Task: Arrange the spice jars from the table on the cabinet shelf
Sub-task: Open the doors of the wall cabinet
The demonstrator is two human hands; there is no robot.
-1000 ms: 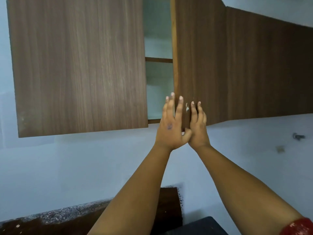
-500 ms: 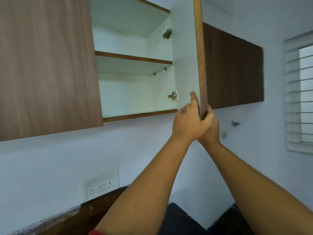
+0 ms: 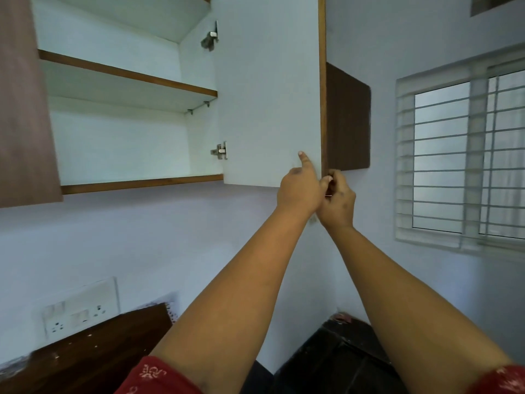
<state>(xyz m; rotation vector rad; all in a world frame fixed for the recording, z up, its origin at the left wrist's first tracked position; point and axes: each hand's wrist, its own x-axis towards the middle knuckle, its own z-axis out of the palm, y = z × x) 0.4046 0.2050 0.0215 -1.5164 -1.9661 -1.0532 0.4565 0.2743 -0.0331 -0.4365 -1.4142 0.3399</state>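
The wall cabinet stands open, its white inside showing a bare lower shelf (image 3: 142, 182) and a bare upper shelf (image 3: 127, 73). Its door (image 3: 270, 95) is swung wide to the right. My left hand (image 3: 298, 189) rests on the door's white inner face near the bottom corner, one finger stretched up. My right hand (image 3: 338, 200) curls around the door's brown outer edge at the same corner. No spice jars are in view.
A closed brown cabinet door (image 3: 25, 109) hangs at the left and another brown cabinet (image 3: 348, 120) sits behind the open door. A barred window (image 3: 460, 155) fills the right wall. A socket plate (image 3: 76, 314) sits above a dark wooden counter (image 3: 99, 345).
The door has swung from nearly closed to wide open, with both hands following its bottom corner to the right. The view has turned right, bringing the window in.
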